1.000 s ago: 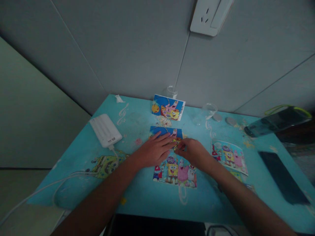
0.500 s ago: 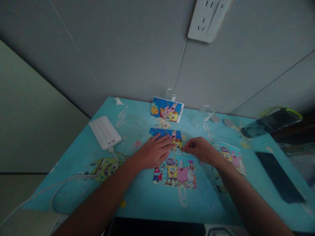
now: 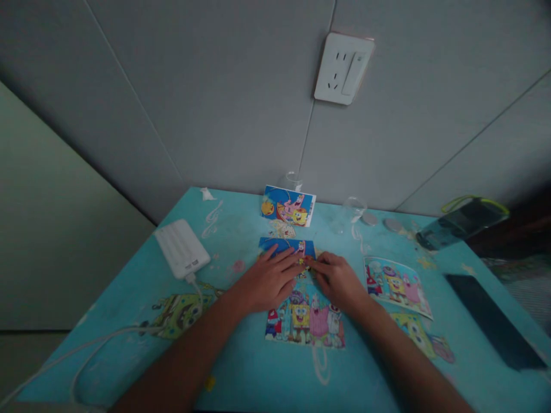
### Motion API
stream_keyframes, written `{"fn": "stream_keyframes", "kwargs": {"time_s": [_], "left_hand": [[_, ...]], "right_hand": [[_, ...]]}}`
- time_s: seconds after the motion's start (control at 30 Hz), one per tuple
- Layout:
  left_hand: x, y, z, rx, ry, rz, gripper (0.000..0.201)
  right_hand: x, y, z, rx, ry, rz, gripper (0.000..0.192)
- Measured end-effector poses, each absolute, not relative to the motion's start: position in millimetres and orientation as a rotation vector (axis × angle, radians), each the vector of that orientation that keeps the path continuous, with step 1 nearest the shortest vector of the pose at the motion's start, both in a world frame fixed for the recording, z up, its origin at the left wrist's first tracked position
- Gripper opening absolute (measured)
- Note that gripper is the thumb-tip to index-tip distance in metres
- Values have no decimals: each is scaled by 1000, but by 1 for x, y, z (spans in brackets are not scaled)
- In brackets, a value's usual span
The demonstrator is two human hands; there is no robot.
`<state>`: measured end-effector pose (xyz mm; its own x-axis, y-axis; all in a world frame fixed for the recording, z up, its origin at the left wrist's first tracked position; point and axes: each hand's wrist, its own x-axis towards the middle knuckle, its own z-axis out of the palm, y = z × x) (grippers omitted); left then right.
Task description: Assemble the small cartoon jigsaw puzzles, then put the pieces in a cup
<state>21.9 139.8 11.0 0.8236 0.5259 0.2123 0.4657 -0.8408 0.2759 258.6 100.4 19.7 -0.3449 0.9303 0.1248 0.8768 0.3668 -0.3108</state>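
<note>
A blue cartoon picture (image 3: 279,243) lies flat on the table under my hands, with much of it covered. Spread across its lower left part is my left hand (image 3: 269,281), palm down with fingers stretched out. From the right, my right hand (image 3: 336,281) reaches its bent fingertips onto the picture's right side, close to the left fingers. Its thumb and index finger are near each other; whatever lies at the tips is too small to make out. Just below sits a second cartoon picture (image 3: 301,324), its top edge meeting or nearly meeting the first.
A matching blue card (image 3: 287,206) leans at the back, before a clear cup (image 3: 294,180). Another clear cup (image 3: 353,209) and grey discs (image 3: 392,224) stand rightward. On the right are a curved card (image 3: 398,287), bottle (image 3: 462,222) and dark phone-like slab (image 3: 495,321); left, a cabled power bank (image 3: 182,248).
My right hand has moved left, its fingers now over the picture's right part instead of at its edge. The left hand stays on the picture. My view has tilted up.
</note>
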Motion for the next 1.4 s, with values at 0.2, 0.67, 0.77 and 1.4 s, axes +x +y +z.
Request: {"fn": "stream_keyframes", "kwargs": {"time_s": [0.2,0.67,0.77,1.4], "left_hand": [[21,142,12,2799,747,366,48],[19,142,11,2860,694,336,51],[19,142,11,2863,686,344,51],[-2,152,16,2855,816,469,43]], "right_hand": [[255,98,24,-1670,-2414,142,35],[257,93,24,-1692,-2495,56,37],[256,92,23,-1684,-2482,80,39],[256,94,15,-1627,-2418,95,43]]}}
